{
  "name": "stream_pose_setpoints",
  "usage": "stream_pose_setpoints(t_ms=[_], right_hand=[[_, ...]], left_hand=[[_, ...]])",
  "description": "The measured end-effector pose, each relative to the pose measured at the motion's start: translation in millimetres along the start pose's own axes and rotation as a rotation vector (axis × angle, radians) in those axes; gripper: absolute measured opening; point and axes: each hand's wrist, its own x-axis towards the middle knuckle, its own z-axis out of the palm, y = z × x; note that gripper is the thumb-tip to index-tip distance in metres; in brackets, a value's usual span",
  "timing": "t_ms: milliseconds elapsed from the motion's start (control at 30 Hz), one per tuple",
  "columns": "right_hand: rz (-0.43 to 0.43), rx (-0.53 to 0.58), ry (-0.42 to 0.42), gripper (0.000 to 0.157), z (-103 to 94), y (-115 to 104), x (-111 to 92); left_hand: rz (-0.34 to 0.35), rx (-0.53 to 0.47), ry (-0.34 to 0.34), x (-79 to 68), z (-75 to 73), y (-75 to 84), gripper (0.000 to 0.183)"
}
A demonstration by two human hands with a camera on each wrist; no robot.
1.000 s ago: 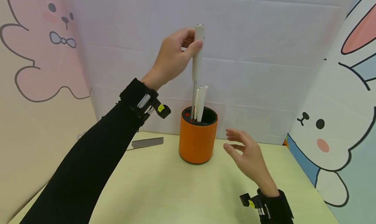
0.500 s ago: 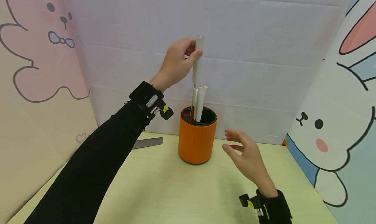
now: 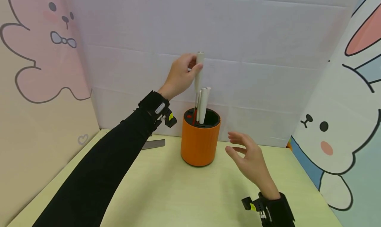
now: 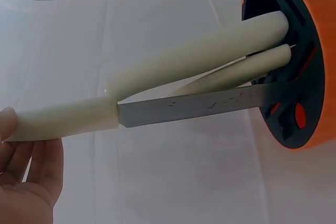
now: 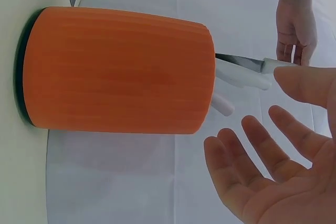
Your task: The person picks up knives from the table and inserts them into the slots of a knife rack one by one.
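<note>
My left hand [image 3: 181, 75] pinches the white handle of a knife [image 4: 68, 119] near its top end. The knife stands upright, its blade [image 4: 194, 104] partly down in a slot of the orange knife block [image 3: 197, 146]. Two other white handles stick out of the black slotted top beside that blade, a thicker one [image 4: 205, 51] and a thinner one [image 4: 241, 72]. To the right of the block hovers my right hand [image 3: 248, 157], holding nothing, fingers apart and gently bent. In the right wrist view its fingers [image 5: 231, 166] lie close to the block's top end.
Another knife lies flat on the pale table [image 3: 178, 194], left of the block; its grey blade [image 3: 153, 144] shows while my left sleeve hides the rest. A white sheet [image 3: 262, 98] hangs behind, and panels with cartoon animals flank both sides.
My left hand has moved down with the knife, so more of the blade is inside the block. The left sleeve now covers more of the knife on the table. My right hand stays nearly still.
</note>
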Motion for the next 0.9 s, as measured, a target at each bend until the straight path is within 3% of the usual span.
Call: stream_pose_setpoints(t_ms=[400,533,800,900], right_hand=[[0.016,-0.024,-0.007,0.047,8.4,40,-3],[0.019,-0.019,-0.005,0.045,7.3,35,-3],[0.016,0.000,-0.008,0.041,2.5,0,-1],[0.016,-0.003,-0.011,0.041,3.6,2,-2]], left_hand=[[-0.020,0.008,-0.010,-10.9,13.7,-21.3,0.024],[-0.022,0.025,-0.028,-13.8,20.4,-25.4,0.023],[-0.069,0.051,-0.059,-21.4,30.5,-37.0,0.018],[-0.074,0.050,-0.060,-25.1,32.1,-40.2,0.017]])
